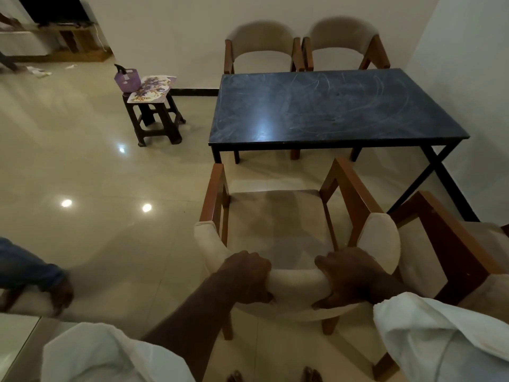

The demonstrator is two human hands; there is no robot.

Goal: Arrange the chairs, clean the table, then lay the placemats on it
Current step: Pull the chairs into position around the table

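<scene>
A wooden armchair with cream padding (pixel 278 216) stands in front of me, its seat facing the dark table (pixel 330 106). My left hand (pixel 248 274) and my right hand (pixel 349 274) both grip the top of its curved backrest. The tabletop is smeared with pale streaks. Two matching chairs (pixel 261 45) (pixel 344 42) stand at the table's far side against the wall. A fourth chair (pixel 454 244) is at my right. Floral placemats (pixel 150 88) lie on a small dark stool (pixel 154 119) left of the table, beside a purple spray bottle (pixel 125 78).
Glossy beige floor tiles (pixel 96 175) spread to the left. Another person's sleeve and hand (pixel 41 282) show at the lower left edge. A TV unit (pixel 63 37) stands at the far left. The wall runs close along the table's right side.
</scene>
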